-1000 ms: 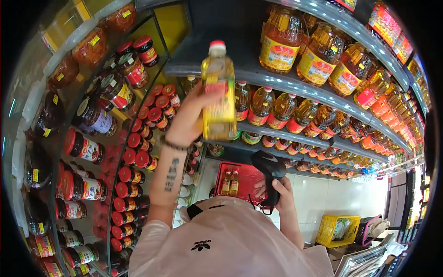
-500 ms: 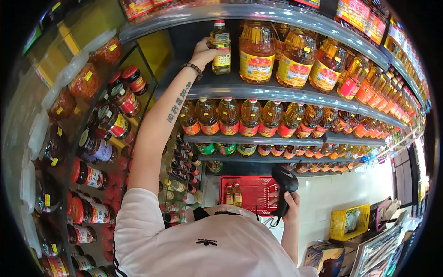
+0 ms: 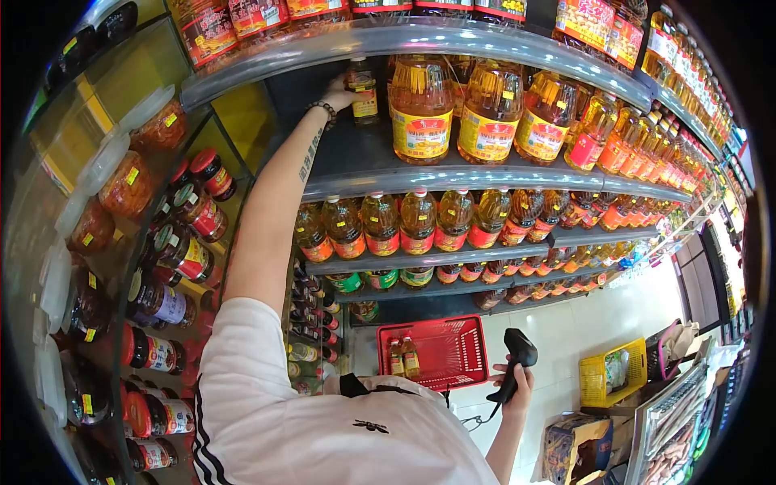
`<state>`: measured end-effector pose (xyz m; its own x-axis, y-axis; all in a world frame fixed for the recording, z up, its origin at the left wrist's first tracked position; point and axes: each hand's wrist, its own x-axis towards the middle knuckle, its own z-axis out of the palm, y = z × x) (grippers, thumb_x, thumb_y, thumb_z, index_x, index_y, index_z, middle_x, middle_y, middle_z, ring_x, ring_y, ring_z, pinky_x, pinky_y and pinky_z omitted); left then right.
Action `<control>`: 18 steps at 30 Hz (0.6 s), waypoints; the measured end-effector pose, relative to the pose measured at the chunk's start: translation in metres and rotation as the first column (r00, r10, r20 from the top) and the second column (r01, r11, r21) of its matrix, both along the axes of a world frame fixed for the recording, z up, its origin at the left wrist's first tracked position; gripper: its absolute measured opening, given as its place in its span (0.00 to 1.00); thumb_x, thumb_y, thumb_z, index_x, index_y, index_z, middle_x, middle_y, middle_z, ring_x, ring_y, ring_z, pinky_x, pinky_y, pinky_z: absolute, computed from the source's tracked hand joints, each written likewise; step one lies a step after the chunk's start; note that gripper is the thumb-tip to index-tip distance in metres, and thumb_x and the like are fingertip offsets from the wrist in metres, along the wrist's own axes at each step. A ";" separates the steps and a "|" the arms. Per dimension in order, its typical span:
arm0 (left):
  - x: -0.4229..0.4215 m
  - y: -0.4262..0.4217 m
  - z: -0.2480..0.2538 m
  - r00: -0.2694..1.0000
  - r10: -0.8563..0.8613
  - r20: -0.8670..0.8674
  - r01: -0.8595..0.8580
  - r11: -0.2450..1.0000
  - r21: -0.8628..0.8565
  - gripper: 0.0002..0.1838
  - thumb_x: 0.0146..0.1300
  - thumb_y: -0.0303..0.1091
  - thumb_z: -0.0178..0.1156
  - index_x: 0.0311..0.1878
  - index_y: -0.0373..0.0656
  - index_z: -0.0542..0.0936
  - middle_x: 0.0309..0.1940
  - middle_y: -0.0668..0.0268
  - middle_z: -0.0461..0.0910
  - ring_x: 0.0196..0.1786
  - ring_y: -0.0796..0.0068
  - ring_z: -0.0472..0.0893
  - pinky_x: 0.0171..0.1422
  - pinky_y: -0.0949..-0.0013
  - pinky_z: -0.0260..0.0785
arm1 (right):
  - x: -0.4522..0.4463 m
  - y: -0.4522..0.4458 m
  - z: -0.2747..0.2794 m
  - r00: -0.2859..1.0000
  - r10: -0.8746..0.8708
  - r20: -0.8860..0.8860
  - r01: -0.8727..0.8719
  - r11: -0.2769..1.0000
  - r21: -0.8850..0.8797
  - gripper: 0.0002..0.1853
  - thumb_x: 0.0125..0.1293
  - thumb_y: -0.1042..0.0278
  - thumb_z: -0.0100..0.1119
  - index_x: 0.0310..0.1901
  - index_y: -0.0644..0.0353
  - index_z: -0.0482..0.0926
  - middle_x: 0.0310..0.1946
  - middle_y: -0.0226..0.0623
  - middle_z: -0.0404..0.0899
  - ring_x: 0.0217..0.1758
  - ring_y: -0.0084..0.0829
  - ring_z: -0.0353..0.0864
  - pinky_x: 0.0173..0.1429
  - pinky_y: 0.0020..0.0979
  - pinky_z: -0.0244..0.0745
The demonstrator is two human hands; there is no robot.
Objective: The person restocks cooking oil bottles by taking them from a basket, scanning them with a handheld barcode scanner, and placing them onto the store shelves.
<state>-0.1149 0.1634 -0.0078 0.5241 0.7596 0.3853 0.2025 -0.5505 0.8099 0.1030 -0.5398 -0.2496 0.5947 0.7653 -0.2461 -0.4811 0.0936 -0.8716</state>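
I am watching through one head-worn camera, which is facing forward and steeply down over the white shirt (image 3: 339,428) in the near foreground. Its wide, round-edged view is taking in the shelves (image 3: 501,176) ahead, jars (image 3: 160,354) along the left side, the left hand (image 3: 340,98), the right hand (image 3: 519,383) and the floor (image 3: 566,323).
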 end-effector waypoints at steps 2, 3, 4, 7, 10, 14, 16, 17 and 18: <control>0.002 0.003 0.000 1.000 0.024 -0.005 -0.024 0.999 0.046 0.37 0.51 0.33 0.78 0.63 0.41 0.71 0.56 0.62 0.80 0.59 0.69 0.79 0.65 0.63 0.71 | 0.002 -0.008 -0.005 0.999 -0.042 0.004 0.042 0.999 -0.032 0.21 0.72 0.59 0.55 0.54 0.70 0.73 0.35 0.52 0.85 0.25 0.40 0.86 0.26 0.27 0.78; 0.003 0.004 -0.002 0.999 0.052 -0.016 -0.050 0.995 0.091 0.36 0.51 0.33 0.78 0.63 0.42 0.71 0.56 0.63 0.80 0.58 0.70 0.79 0.64 0.63 0.73 | 0.002 -0.011 -0.008 0.999 -0.043 0.006 0.043 0.998 -0.035 0.21 0.72 0.59 0.55 0.54 0.70 0.73 0.35 0.52 0.85 0.25 0.40 0.86 0.26 0.27 0.78; 0.004 0.005 -0.003 0.999 0.051 -0.014 -0.049 0.995 0.088 0.36 0.51 0.33 0.78 0.63 0.42 0.71 0.56 0.63 0.80 0.58 0.70 0.79 0.64 0.63 0.73 | 0.004 -0.013 -0.011 0.998 -0.054 0.009 0.055 0.997 -0.047 0.21 0.72 0.59 0.55 0.54 0.70 0.73 0.35 0.51 0.85 0.25 0.40 0.86 0.26 0.27 0.78; 0.008 -0.003 -0.003 0.994 0.090 -0.058 -0.081 0.988 0.135 0.33 0.50 0.35 0.78 0.60 0.42 0.76 0.54 0.63 0.82 0.56 0.71 0.81 0.61 0.64 0.74 | 0.007 -0.016 -0.013 0.998 -0.063 0.008 0.064 0.995 -0.077 0.20 0.72 0.58 0.55 0.54 0.70 0.73 0.34 0.50 0.85 0.25 0.39 0.86 0.25 0.27 0.78; 0.010 -0.014 -0.003 0.968 0.173 -0.183 -0.166 0.985 0.054 0.30 0.48 0.37 0.79 0.56 0.42 0.80 0.50 0.62 0.84 0.54 0.68 0.82 0.62 0.67 0.73 | 0.009 -0.014 -0.014 0.998 -0.066 0.000 0.066 0.994 -0.090 0.20 0.72 0.58 0.55 0.54 0.70 0.74 0.35 0.51 0.85 0.25 0.39 0.86 0.26 0.26 0.78; 0.010 -0.026 -0.003 0.901 0.381 -0.208 -0.370 0.924 0.091 0.31 0.41 0.39 0.80 0.51 0.40 0.82 0.48 0.58 0.85 0.53 0.64 0.83 0.61 0.66 0.74 | 0.015 -0.009 -0.022 0.999 -0.033 0.007 0.033 0.991 -0.132 0.21 0.72 0.58 0.55 0.54 0.70 0.74 0.35 0.51 0.84 0.26 0.38 0.86 0.26 0.27 0.78; 0.009 -0.038 0.003 0.806 0.582 -0.108 -0.545 0.801 0.247 0.34 0.39 0.36 0.79 0.53 0.38 0.80 0.51 0.53 0.83 0.56 0.61 0.82 0.62 0.63 0.73 | 0.019 -0.006 -0.030 1.000 -0.002 -0.001 0.002 0.988 -0.157 0.20 0.72 0.58 0.56 0.53 0.70 0.74 0.36 0.49 0.84 0.27 0.37 0.86 0.28 0.28 0.78; 0.006 -0.034 -0.001 0.724 0.690 -0.006 -0.650 0.685 0.328 0.37 0.39 0.36 0.78 0.56 0.35 0.77 0.53 0.50 0.81 0.59 0.59 0.80 0.64 0.63 0.72 | 0.023 -0.005 -0.043 1.000 -0.004 -0.001 0.004 0.985 -0.172 0.20 0.71 0.59 0.57 0.53 0.70 0.75 0.36 0.48 0.84 0.27 0.37 0.86 0.28 0.28 0.78; -0.004 -0.030 -0.002 0.748 0.651 0.132 -0.657 0.697 0.287 0.38 0.39 0.36 0.78 0.55 0.33 0.73 0.50 0.51 0.79 0.57 0.56 0.80 0.62 0.62 0.72 | 0.027 -0.005 -0.055 1.000 -0.010 -0.015 0.007 0.980 -0.199 0.20 0.70 0.60 0.59 0.54 0.69 0.75 0.36 0.45 0.84 0.28 0.34 0.85 0.29 0.28 0.77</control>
<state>-0.1186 0.1335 -0.0099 -0.0707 0.7547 0.6523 0.5900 -0.4956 0.6373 0.1304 -0.5452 -0.3048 0.5957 0.6954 -0.4021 -0.4946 -0.0769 -0.8657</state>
